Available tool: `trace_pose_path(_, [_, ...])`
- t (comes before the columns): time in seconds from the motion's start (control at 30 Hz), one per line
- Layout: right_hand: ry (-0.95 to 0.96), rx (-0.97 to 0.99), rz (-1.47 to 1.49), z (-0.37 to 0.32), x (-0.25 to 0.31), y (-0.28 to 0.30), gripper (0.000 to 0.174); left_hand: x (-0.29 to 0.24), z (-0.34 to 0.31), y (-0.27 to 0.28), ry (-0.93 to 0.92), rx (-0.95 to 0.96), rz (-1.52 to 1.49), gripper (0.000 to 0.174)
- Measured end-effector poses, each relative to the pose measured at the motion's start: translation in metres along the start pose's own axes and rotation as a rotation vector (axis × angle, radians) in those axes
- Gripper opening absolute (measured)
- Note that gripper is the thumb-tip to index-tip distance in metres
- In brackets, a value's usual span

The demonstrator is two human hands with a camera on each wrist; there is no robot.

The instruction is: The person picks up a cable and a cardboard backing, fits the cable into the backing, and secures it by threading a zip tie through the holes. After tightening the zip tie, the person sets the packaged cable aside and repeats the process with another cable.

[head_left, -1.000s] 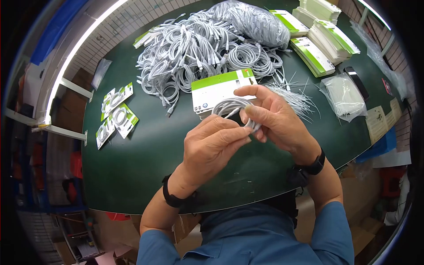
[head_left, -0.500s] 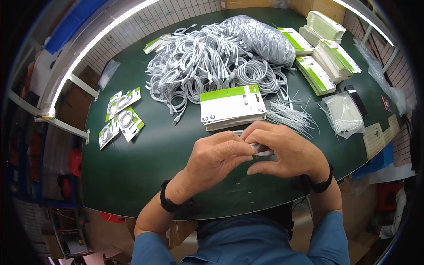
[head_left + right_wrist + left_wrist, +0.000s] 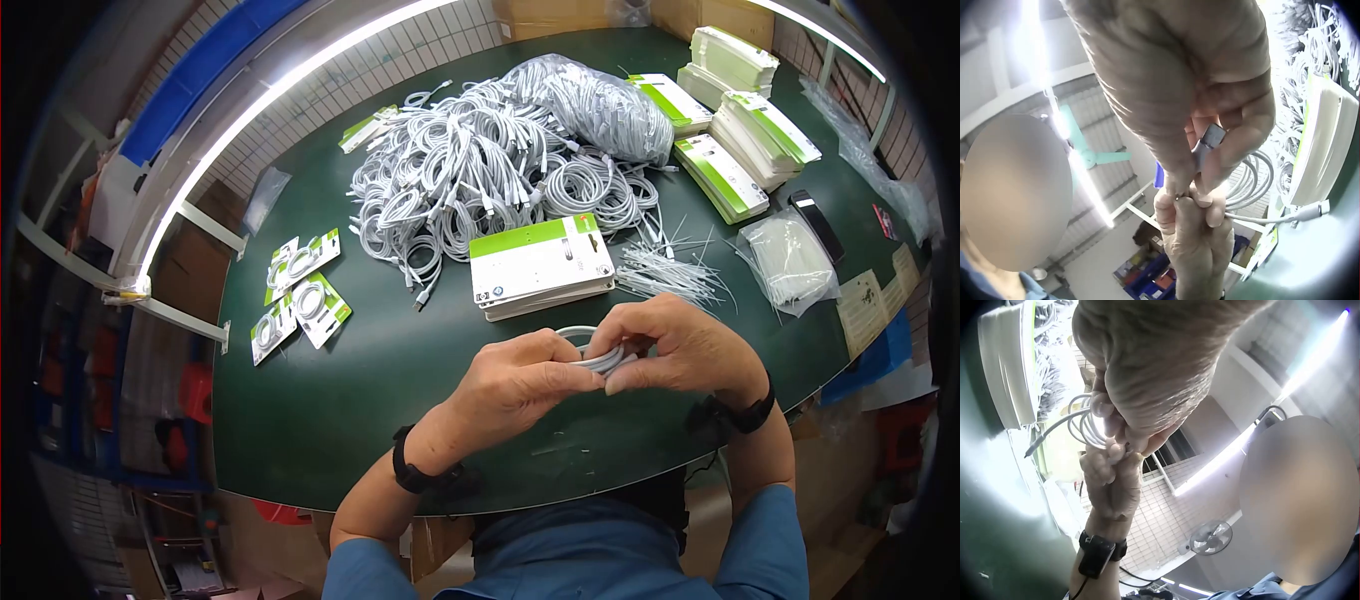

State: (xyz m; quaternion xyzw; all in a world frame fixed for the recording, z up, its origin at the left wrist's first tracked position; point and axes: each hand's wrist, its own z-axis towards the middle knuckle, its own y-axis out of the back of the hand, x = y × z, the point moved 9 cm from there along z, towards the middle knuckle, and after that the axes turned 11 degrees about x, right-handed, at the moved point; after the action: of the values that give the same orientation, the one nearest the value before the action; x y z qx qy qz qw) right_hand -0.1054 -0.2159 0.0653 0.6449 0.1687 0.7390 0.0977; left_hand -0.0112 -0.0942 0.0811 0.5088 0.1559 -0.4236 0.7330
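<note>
A coiled white cable is held between both hands, in front of a stack of white and green packaging cards. My left hand pinches the coil from its left side. On the right side, my right hand grips it with thumb and fingers, the fingertips of both hands close together. In the right wrist view, a USB plug shows at the right fingers. The cable's other connector sticks out loose from the coil. The part of the coil inside the hands is hidden.
Behind the cards lies a large heap of coiled cables and a plastic bag of more cables. Loose white ties lie to the right, beside a clear packet. Carded cables lie left; card stacks stand back right.
The right hand's raised fingers have come down, and its thumb, spread apart half a second ago, has closed in against the coil. The left hand keeps its pinch. The head view has shifted.
</note>
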Motion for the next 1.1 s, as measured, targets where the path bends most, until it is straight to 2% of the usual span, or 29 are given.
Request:
trace_pose_path(0.1, [0.014, -0.102, -0.067, -0.009, 0.011, 0.012, 0.024, -0.009, 0.011, 0.001, -0.072, -0.015, 0.038, 0.028])
trace_pose_path(0.23, [0.090, -0.232, -0.152, -0.016, 0.031, 0.027, 0.021, -0.004, 0.023, 0.006, -0.102, -0.047, -0.065, 0.025])
trace_pose_path(0.33, [0.068, -0.382, -0.218, -0.021, 0.033, 0.043, 0.023, 0.002, 0.029, 0.026, -0.053, -0.176, 0.057, 0.030])
trace_pose_path(0.37, [0.071, -0.440, -0.270, -0.020, 0.033, 0.049, 0.024, 0.011, 0.030, 0.031, 0.004, -0.181, 0.080, 0.038])
trace_pose_path(0.4, [0.056, -0.463, -0.235, -0.020, 0.025, 0.053, 0.024, 0.032, 0.030, 0.035, 0.061, -0.264, -0.037, 0.045])
trace_pose_path(0.47, [0.025, -0.507, -0.165, -0.018, 0.004, 0.060, 0.023, 0.064, 0.031, 0.036, 0.187, -0.222, 0.035, 0.048])
trace_pose_path(0.57, [0.007, -0.513, -0.155, -0.016, -0.021, 0.063, 0.023, 0.099, 0.027, 0.029, 0.302, -0.089, 0.300, 0.053])
trace_pose_path(0.67, [-0.001, -0.531, -0.140, -0.018, -0.035, 0.067, 0.024, 0.111, 0.030, 0.023, 0.325, 0.018, 0.528, 0.063])
trace_pose_path(0.87, [0.040, -0.550, -0.201, -0.023, -0.043, 0.075, 0.024, 0.138, 0.040, 0.017, 0.391, 0.207, 0.621, 0.100])
trace_pose_path(0.97, [0.050, -0.541, -0.209, -0.024, -0.044, 0.076, 0.023, 0.143, 0.045, 0.020, 0.440, 0.252, 0.581, 0.110])
trace_pose_path(1.1, [0.083, -0.559, -0.203, -0.024, -0.045, 0.077, 0.021, 0.147, 0.049, 0.023, 0.492, 0.314, 0.546, 0.114])
